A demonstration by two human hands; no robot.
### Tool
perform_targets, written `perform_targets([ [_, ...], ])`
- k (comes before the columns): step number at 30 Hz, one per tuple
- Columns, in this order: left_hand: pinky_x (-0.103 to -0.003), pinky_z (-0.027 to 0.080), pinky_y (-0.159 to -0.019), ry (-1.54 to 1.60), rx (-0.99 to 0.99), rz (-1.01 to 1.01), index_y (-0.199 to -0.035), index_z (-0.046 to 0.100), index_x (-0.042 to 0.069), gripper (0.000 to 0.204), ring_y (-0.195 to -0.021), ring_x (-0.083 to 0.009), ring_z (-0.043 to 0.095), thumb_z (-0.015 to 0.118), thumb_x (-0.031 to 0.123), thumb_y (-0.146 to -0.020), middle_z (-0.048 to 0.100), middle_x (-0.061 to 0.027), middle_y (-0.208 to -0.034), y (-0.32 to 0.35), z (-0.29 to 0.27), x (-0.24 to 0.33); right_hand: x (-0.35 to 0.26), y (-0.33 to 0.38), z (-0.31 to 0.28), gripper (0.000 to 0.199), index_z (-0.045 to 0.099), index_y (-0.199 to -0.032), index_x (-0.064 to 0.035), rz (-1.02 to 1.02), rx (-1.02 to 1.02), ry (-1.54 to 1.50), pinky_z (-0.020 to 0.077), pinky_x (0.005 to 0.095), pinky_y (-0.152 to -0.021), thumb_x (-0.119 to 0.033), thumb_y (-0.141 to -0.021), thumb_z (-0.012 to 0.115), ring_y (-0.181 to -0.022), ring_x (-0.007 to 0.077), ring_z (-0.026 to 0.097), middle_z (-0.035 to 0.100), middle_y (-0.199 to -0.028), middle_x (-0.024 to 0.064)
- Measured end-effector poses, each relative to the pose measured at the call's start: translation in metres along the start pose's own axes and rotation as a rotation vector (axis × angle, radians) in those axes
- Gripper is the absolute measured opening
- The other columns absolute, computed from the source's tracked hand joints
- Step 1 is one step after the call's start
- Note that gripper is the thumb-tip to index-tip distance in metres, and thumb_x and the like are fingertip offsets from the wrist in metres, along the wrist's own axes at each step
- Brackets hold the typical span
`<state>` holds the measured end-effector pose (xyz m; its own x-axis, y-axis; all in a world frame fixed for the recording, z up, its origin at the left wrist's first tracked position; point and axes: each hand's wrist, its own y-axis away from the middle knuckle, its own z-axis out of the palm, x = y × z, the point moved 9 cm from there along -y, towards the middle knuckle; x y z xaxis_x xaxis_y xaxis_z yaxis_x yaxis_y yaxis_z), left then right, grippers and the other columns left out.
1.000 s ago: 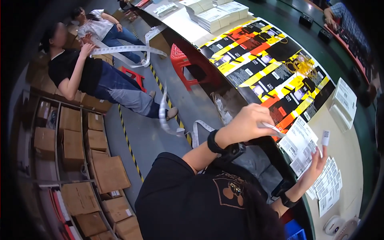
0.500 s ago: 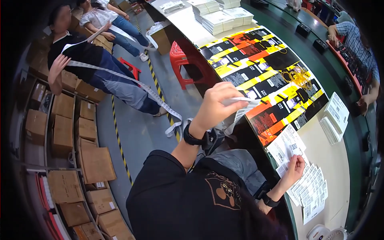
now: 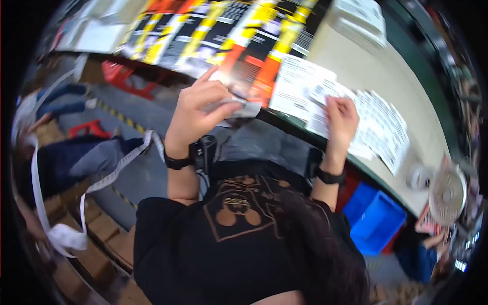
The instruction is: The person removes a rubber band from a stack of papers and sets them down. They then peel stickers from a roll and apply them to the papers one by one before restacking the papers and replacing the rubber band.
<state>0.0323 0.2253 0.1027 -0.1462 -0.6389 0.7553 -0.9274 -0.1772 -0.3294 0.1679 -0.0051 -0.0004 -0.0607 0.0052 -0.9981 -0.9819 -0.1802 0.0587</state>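
My left hand point(image 3: 201, 112) is held at the table's near edge, thumb and fingers closed on a whitish strip of labels point(image 3: 249, 109); motion blur softens its outline. To its right, my right hand point(image 3: 341, 119) has its fingers pinched together at a small white label point(image 3: 319, 92). That label lies over a printed white sheet point(image 3: 297, 84). Beside the right hand, more printed sheets point(image 3: 389, 129) are fanned out, overlapping one another.
Black, yellow and orange printed sheets point(image 3: 254, 30) cover the table's far left. A stack of white papers point(image 3: 360, 20) stands at the back. A small fan point(image 3: 447, 195) is at the right, a blue bin point(image 3: 373, 218) below the edge. People and a red stool point(image 3: 127, 79) are at left.
The view has swung round to the right. My left hand has come down toward the table edge with the strip. My right hand stays at the label and printed sheet.
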Motion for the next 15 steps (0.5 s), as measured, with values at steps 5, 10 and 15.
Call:
perform_targets([
  [5, -0.042, 0.03, -0.102, 0.217, -0.348, 0.164, -0.067, 0.059, 0.001, 0.01, -0.056, -0.0241, 0.053, 0.065, 0.008, -0.07, 0.054, -0.0074, -0.06, -0.004, 0.084, 0.022, -0.003, 0.002, 0.003, 0.01, 0.056, -0.078, 0.0, 0.117, 0.001, -0.036, 0.0357, 0.0152, -0.046, -0.006, -0.078, 0.064, -0.053, 0.0041, 0.049, 0.057, -0.064, 0.0026],
  [10, -0.043, 0.028, -0.104, 0.314, -0.494, 0.189, -0.062, 0.055, -0.001, 0.016, -0.053, -0.0276, 0.049, 0.063, 0.009, -0.072, 0.048, -0.0095, -0.054, 0.001, 0.131, 0.02, -0.002, 0.001, 0.005, 0.01, 0.057, -0.078, 0.0006, 0.105, -0.011, 0.056, 0.0379, 0.0147, -0.048, -0.005, -0.078, 0.064, -0.055, 0.0045, 0.051, 0.059, -0.065, 0.0029],
  [15, -0.042, 0.026, -0.105, 0.329, -0.499, 0.175, -0.061, 0.054, -0.002, 0.017, -0.051, -0.0289, 0.048, 0.061, 0.009, -0.072, 0.046, -0.0111, -0.052, 0.003, 0.136, 0.016, -0.001, -0.001, 0.022, 0.01, 0.058, -0.078, 0.001, 0.105, -0.066, 0.125, 0.0393, 0.0142, -0.05, -0.006, -0.077, 0.065, -0.055, 0.0046, 0.052, 0.059, -0.065, 0.0026],
])
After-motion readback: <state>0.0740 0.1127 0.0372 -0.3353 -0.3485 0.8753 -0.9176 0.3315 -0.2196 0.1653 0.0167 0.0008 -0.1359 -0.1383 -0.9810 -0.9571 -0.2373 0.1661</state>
